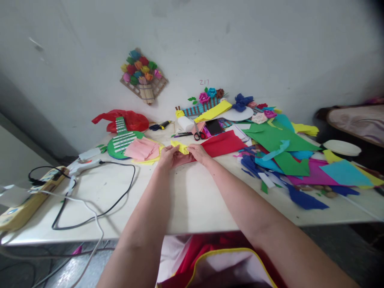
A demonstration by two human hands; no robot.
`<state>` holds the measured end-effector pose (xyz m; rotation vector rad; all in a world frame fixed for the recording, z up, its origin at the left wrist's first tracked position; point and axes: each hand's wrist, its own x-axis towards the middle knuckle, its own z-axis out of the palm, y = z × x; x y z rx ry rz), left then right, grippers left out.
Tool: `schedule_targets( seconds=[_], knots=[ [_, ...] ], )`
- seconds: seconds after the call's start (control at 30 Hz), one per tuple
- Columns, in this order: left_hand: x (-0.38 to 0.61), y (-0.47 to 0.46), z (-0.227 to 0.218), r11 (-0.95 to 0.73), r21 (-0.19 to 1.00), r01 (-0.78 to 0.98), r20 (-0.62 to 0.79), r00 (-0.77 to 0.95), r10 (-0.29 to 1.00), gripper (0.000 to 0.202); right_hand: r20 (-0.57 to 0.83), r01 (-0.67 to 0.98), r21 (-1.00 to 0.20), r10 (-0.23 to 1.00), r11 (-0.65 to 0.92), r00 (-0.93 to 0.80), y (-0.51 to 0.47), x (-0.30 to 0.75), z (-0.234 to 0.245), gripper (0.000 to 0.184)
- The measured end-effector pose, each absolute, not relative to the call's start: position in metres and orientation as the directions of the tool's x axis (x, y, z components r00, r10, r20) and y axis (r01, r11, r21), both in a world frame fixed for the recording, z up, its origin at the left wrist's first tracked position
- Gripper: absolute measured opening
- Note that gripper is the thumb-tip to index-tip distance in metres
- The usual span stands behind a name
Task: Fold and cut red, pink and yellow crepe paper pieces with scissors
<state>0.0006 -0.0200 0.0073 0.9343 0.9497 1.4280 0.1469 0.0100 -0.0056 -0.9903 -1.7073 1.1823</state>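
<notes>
Both my hands meet at the middle of the white table (186, 200). My left hand (168, 156) and my right hand (199, 153) pinch a small folded yellow paper piece (181, 147) between their fingertips. Under the hands lies a reddish paper strip (183, 159). A red paper sheet (223, 144) lies just right of my right hand. A pink paper stack (142, 149) rests to the left of my left hand.
Coloured paper sheets and scraps (288, 160) cover the right side. Red-handled scissors (198, 135), a phone (214, 127) and paper flowers (208, 96) lie at the back. A green paper guitar (123, 140), glue gun (87, 164), black cable (120, 200) and power strip (30, 196) are left.
</notes>
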Motion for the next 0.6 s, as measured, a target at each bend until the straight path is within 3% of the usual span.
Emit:
schedule_targets(
  seconds=[0.13,0.3,0.4,0.6],
  knots=[
    [-0.001,-0.017,0.004,-0.071,0.939,-0.336,0.057,-0.052,0.997,0.023,0.197,0.141,-0.958,0.929,0.250,-0.313,0.008,0.147,-0.004,0.018],
    [-0.001,-0.013,-0.002,-0.120,0.951,-0.284,0.100,-0.084,0.991,0.031,0.043,-0.007,-0.999,0.914,0.044,-0.403,-0.001,0.149,0.006,0.016],
    [-0.001,-0.011,-0.004,-0.153,0.953,-0.262,0.134,-0.088,0.987,0.034,-0.003,-0.059,-0.998,0.910,-0.030,-0.416,-0.001,0.150,0.008,0.028],
    [-0.002,-0.012,-0.005,-0.157,0.953,-0.258,0.149,-0.048,0.988,0.035,0.096,0.019,-0.994,0.947,0.107,-0.307,-0.003,0.148,0.007,0.023]
  ],
)
